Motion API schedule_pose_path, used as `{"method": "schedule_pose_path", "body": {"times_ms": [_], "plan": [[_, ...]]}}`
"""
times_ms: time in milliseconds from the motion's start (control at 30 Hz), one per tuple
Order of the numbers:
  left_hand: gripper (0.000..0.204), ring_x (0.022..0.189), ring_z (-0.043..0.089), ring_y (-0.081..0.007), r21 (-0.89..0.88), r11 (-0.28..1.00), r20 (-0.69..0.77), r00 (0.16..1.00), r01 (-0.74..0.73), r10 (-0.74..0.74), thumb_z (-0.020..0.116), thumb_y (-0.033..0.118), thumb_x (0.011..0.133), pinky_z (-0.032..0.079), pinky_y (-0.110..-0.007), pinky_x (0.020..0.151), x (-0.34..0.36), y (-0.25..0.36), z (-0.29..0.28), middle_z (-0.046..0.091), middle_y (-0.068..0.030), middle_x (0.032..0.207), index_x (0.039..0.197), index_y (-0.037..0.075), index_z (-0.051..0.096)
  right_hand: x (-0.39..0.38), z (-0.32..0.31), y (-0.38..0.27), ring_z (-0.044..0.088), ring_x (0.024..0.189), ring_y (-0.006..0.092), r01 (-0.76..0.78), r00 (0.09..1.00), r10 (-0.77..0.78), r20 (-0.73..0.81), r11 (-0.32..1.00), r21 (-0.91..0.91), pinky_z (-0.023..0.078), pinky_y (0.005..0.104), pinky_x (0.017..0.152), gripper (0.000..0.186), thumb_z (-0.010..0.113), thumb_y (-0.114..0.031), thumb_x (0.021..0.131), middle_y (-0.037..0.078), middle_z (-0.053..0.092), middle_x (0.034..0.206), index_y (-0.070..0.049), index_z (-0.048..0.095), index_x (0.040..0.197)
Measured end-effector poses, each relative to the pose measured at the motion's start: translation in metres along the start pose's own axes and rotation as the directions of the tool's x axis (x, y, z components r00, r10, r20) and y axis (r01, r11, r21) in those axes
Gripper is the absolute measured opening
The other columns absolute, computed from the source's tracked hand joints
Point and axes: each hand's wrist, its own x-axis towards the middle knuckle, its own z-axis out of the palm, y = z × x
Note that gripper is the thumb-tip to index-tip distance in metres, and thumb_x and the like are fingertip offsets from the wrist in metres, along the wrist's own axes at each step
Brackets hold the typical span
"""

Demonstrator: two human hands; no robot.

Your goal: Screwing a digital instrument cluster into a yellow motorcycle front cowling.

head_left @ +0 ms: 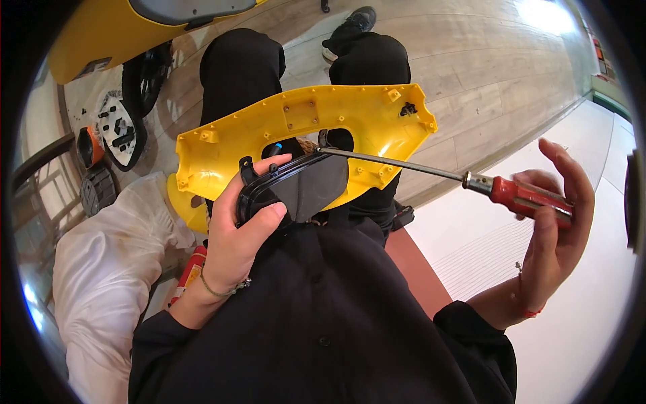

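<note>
Across my thighs rests a yellow plastic shell (397, 148) with bosses and a central opening. Over it, my left hand (245, 232) grips a black curved part (309, 185) with a dark grey pad-like face, fingers along its rim. My right hand (558, 222) holds a screwdriver (501, 192) by its red handle, index finger raised and thumb against the side. The long shaft reaches left, its tip at a small fastener on the black part's upper edge. A small dark cluster (408, 109) sits at the shell's right end.
A large yellow body (101, 34) is at upper left, with black and white parts (120, 131) below it on the floor (484, 74). A draped white cloth (101, 269) and red cylinder (192, 273) lie at my left. A white board (457, 262) is at my right.
</note>
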Motion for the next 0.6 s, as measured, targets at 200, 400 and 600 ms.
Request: {"method": "schedule_pose_path", "body": {"times_ms": [200, 400, 600], "plan": [[0.047, 0.102, 0.055, -0.0108, -0.009, 1.000, -0.015, 1.000, -0.009, 0.009, 0.057, 0.004, 0.079, 0.041, -0.024, 0.093, 0.003, -0.002, -0.005, 0.059, -0.0063, 0.114, 0.126, -0.001, 0.053, -0.001, -0.002, -0.003, 0.060, 0.067, 0.0096, -0.359, 0.932, 0.363, -0.024, 0.907, -0.220, 0.045, 0.0183, 0.051, 0.033, 0.054, -0.023, 0.093, 0.007, 0.061, 0.081, -0.001, 0.052, 0.119], [0.046, 0.103, 0.055, -0.0108, -0.004, 1.000, 0.009, 1.000, -0.005, 0.005, 0.057, 0.004, 0.080, 0.041, -0.024, 0.093, 0.003, 0.003, -0.005, 0.059, -0.0062, 0.115, 0.126, 0.000, 0.053, 0.002, -0.005, -0.004, 0.062, 0.078, 0.0163, -0.035, 0.999, 0.034, 0.018, 0.995, 0.098, 0.053, 0.0251, 0.064, 0.033, 0.058, -0.014, 0.089, 0.015, 0.061, 0.101, 0.000, 0.051, 0.118], [0.046, 0.104, 0.055, -0.0110, 0.049, 0.998, 0.063, 0.998, -0.034, 0.031, 0.057, 0.005, 0.081, 0.040, -0.025, 0.094, 0.000, 0.005, -0.001, 0.059, -0.0069, 0.115, 0.126, 0.000, 0.052, 0.003, 0.000, -0.008, 0.062, 0.078, 0.0120, -0.372, 0.903, 0.346, -0.256, 0.926, -0.061, 0.052, 0.0192, 0.060, 0.030, 0.060, -0.007, 0.085, 0.018, 0.059, 0.109, -0.003, 0.053, 0.114]]}}
